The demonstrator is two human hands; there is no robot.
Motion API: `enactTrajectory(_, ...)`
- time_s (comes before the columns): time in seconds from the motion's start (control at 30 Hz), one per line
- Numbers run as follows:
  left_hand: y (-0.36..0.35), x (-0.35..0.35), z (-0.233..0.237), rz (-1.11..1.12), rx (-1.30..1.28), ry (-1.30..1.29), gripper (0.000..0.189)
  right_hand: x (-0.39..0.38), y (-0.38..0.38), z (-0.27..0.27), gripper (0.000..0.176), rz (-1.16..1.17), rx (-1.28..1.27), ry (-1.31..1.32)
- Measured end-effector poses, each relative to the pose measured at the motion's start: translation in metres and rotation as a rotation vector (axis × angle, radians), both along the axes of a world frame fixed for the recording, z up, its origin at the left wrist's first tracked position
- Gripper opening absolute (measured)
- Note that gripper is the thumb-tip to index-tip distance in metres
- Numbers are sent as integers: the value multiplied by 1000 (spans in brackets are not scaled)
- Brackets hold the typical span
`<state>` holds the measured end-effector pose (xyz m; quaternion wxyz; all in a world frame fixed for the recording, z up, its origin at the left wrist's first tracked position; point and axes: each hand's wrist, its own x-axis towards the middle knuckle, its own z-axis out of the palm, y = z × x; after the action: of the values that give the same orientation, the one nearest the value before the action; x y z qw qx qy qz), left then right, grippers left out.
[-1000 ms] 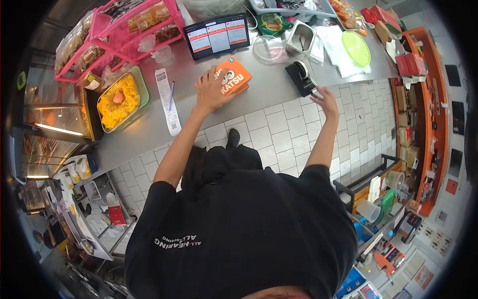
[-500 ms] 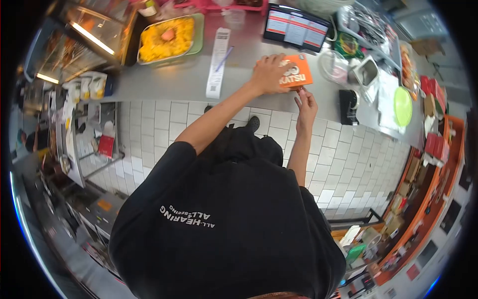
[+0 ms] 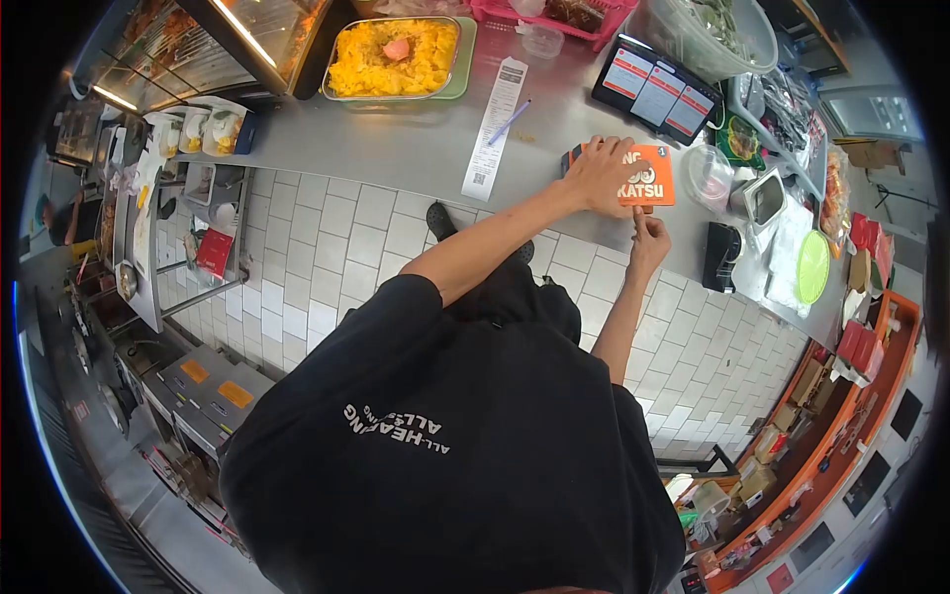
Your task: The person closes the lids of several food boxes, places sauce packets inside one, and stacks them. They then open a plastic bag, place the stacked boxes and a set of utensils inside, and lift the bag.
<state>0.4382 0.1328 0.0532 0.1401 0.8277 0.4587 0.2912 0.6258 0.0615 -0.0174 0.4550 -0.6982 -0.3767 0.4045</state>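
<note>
Resting on the orange box point(image 3: 661, 180) near the counter point(image 3: 396, 134) edge: left hand point(image 3: 599, 176), fingers spread, hiding some lettering. Right hand point(image 3: 648, 241) has its fingertips at the box's near side; cannot tell whether they grip. Nearby: tablet point(image 3: 655, 89), tape dispenser point(image 3: 721, 257), receipt point(image 3: 487, 148) under 1 pen point(image 3: 510, 122). Pink basket point(image 3: 614, 24) cut off above.

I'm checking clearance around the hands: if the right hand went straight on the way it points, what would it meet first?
The right hand would meet the near side of the orange box; its fingertips look at or almost at that edge, though actual contact is unclear.
</note>
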Motion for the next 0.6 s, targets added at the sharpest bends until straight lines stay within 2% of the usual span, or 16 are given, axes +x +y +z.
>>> enactTrajectory(0.03,-1,0,1,3,2,-23,68,1,0,-7,31,-35,14,-129)
enactTrajectory(0.07,-1,1,2,1,-2,-20,68,1,0,-16,31,-36,9,-126)
enactTrajectory(0.13,1,6,-2,46,-39,-42,61,-13,1,-19,39,-112,102,-27)
enactTrajectory(0.27,7,10,-17,74,-21,-24,47,-35,-12,-15,35,-175,121,120)
enactTrajectory(0.33,8,4,-8,77,84,-377,35,-43,-27,-22,36,-215,180,160)
enactTrajectory(0.43,-14,-48,18,156,103,-413,28,-62,-65,-12,41,-79,90,58)
enactTrajectory(0.5,-38,-108,6,38,-138,-414,24,-81,-89,-17,44,-1,-12,21)
enactTrajectory(0.53,-57,-135,-8,82,-204,-405,15,-88,-101,-24,41,74,-30,2)
enactTrajectory(0.6,-95,-197,-19,107,-520,-350,15,-110,-115,-23,37,208,-103,-27)
